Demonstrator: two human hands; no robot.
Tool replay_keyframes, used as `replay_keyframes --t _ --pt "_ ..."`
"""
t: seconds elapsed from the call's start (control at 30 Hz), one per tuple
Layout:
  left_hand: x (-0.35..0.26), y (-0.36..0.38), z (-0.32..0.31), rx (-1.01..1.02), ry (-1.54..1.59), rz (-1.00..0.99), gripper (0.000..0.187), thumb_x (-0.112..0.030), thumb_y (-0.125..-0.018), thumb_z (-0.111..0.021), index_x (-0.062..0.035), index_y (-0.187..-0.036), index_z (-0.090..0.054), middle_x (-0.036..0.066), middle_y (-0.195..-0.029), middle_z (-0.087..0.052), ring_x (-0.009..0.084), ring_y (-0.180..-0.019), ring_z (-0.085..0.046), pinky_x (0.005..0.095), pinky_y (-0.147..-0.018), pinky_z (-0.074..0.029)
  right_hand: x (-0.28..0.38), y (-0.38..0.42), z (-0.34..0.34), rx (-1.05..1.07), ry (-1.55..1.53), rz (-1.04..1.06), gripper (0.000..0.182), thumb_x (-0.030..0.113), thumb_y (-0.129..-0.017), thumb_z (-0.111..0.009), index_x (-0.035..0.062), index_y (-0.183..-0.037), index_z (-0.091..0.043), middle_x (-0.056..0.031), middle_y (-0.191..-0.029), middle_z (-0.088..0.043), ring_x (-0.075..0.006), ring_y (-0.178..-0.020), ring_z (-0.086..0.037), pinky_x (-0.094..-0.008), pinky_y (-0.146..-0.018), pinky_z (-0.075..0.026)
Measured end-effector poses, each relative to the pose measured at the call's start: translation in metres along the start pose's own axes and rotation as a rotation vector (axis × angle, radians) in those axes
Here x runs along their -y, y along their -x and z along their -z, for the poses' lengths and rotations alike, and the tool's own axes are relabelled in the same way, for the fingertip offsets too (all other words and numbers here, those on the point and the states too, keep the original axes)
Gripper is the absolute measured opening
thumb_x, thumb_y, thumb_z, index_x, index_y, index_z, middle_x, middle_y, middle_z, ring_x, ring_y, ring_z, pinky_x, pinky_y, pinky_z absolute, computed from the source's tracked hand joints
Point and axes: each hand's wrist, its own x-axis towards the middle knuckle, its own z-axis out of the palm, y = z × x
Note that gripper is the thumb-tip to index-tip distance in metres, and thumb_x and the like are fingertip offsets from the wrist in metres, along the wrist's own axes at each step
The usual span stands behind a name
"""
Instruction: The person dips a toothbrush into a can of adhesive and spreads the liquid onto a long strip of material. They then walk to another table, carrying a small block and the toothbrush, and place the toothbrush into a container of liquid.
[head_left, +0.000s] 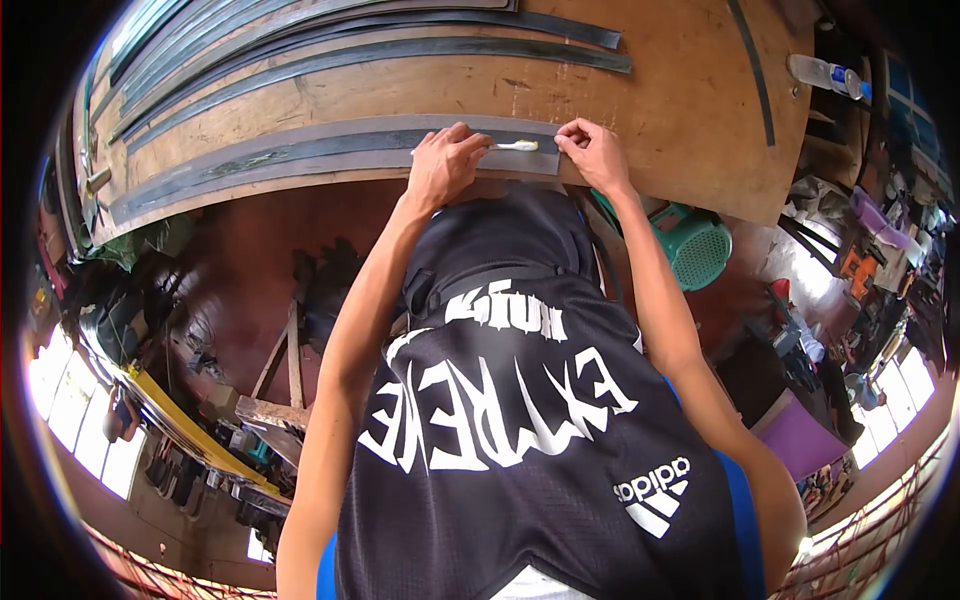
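Observation:
My left hand (447,163) is closed around a white toothbrush (516,146), its yellowish head pointing right over a dark strip (350,148). This strip lies along a wider grey strip (300,170) at the table's near edge. At the right end of the strips my right hand (594,153) has thumb and forefinger pinched together at the dark strip's tip. The fingers partly hide what is between them.
Several more dark strips (400,50) lie at the back left of the wooden table (690,130). One narrow strip (752,70) and a plastic bottle (830,76) are at the right. A green stool (690,250) stands below the table edge.

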Motion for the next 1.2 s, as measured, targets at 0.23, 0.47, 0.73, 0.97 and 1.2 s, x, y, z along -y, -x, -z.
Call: replay_keyframes --t 0.23,0.47,0.73,0.97,1.2 --pt "0.009 -0.003 -0.002 0.001 -0.110 -0.014 0.014 -0.017 -0.089 -0.064 -0.0192 -0.099 -0.073 0.004 -0.090 -0.064 0.0252 -0.085 -0.068 0.0409 -0.076 -0.053 0.012 0.005 -0.001 -0.033 0.092 -0.015 0.018 0.022 -0.087 -0.071 0.0057 -0.094 -0.072 -0.0069 -0.078 -0.071 -0.0172 -0.070 -0.067 -0.0319 -0.065 -0.053" --pt "0.037 0.024 0.035 0.016 -0.186 0.093 0.016 -0.014 -0.087 -0.063 -0.0177 -0.098 -0.074 0.004 -0.089 -0.065 0.0277 -0.084 -0.068 0.0415 -0.074 -0.053 0.009 0.006 -0.005 -0.094 0.182 0.039 0.016 0.024 -0.087 -0.071 0.0086 -0.092 -0.071 -0.0066 -0.081 -0.071 -0.0212 -0.071 -0.068 -0.0351 -0.066 -0.054" --pt "0.059 0.042 0.072 -0.001 -0.224 0.190 0.012 -0.014 -0.087 -0.066 -0.0176 -0.094 -0.075 0.002 -0.091 -0.067 0.0288 -0.082 -0.068 0.0416 -0.071 -0.054 0.010 0.005 -0.004 -0.086 0.142 0.001 0.015 0.024 -0.086 -0.073 0.0095 -0.091 -0.072 -0.0042 -0.076 -0.070 -0.0188 -0.069 -0.068 -0.0340 -0.064 -0.052" --pt "0.028 0.011 0.020 -0.081 -0.112 0.013 0.011 -0.015 -0.085 -0.066 -0.0177 -0.092 -0.074 0.004 -0.086 -0.064 0.0259 -0.079 -0.067 0.0407 -0.073 -0.053 0.006 0.000 -0.003 -0.068 0.153 0.009 0.017 0.024 -0.084 -0.074 0.0088 -0.091 -0.072 -0.0040 -0.075 -0.069 -0.0177 -0.067 -0.066 -0.0340 -0.063 -0.051" --pt "0.096 0.061 0.082 -0.043 -0.261 0.222 0.013 -0.014 -0.087 -0.062 -0.0171 -0.092 -0.074 0.004 -0.088 -0.065 0.0278 -0.084 -0.067 0.0428 -0.072 -0.051 0.005 -0.002 -0.004 -0.050 0.147 -0.020 0.017 0.025 -0.084 -0.074 0.0087 -0.091 -0.072 -0.0032 -0.073 -0.069 -0.0167 -0.067 -0.065 -0.0330 -0.063 -0.051"
